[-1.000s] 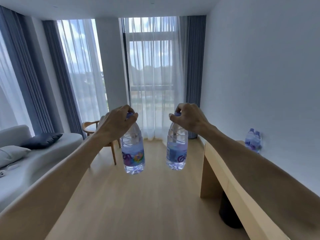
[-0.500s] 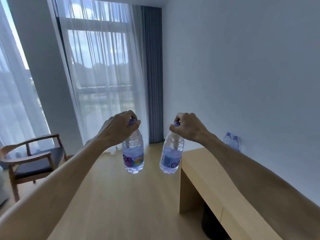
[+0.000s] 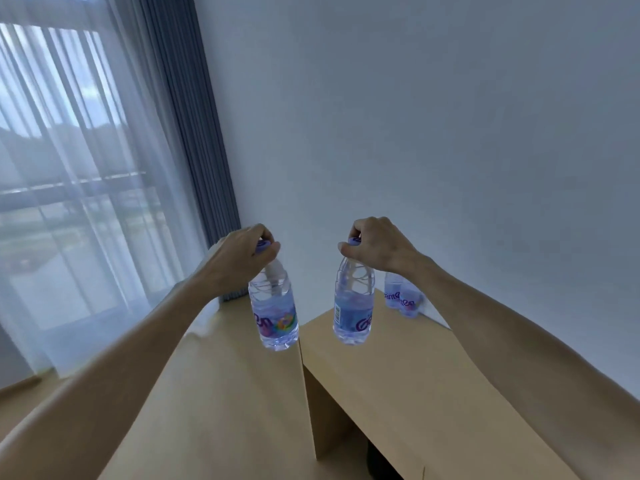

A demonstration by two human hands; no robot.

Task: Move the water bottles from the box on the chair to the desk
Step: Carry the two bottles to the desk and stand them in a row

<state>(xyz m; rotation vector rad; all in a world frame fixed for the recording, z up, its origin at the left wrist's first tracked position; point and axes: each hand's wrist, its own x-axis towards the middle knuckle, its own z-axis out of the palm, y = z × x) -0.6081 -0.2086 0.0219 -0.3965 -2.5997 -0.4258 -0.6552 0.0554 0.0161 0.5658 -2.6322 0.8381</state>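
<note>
Your left hand pinches the cap of one water bottle, hanging it over the floor just off the table edge. Your right hand grasps a second bottle by its cap above the table. Beyond that hand, two more bottles stand against the wall.

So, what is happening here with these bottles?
A person carries two water bottles by their caps: the left hand holds the left bottle, the right hand holds the right bottle. Both hang in the air near the end of the wooden desk. Two more bottles already stand on the desk by the wall.
</note>
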